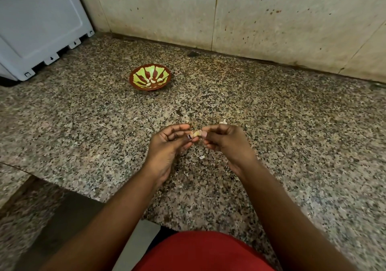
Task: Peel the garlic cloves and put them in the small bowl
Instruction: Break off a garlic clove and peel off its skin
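Far left, a pale grey appliance sits on the speckled granite counter, against the tiled wall. Right of it, toward the back, the small bowl stands upright, red-brown with green pattern; a few peeled cloves already lie in its bottom.

Centre front, both hands are raised just above the counter, well apart from the bowl. Left hand: fingers curled, thumb and fingertips pinching one end of the garlic clove. Right hand: fingers also curled, thumb and forefinger nipping the other end of the same clove. Clove sits between the two hands, partly hidden; skin looks partly on, can't tell how much.

Bits of papery skin lie on the counter under the hands. Another pale garlic piece lies just beyond the right hand; peeled or not, can't tell.

Step in hand, as I judge it: stripping skin off this clove. To do it well: left hand holds the clove steady at the root end, right thumbnail catches the loose skin edge and pulls along the length, not across. Rotate the clove between pulls. Light pinch, or the clove may slip out or bruise. Check no skin clings, then carry it forward-left to the bowl.
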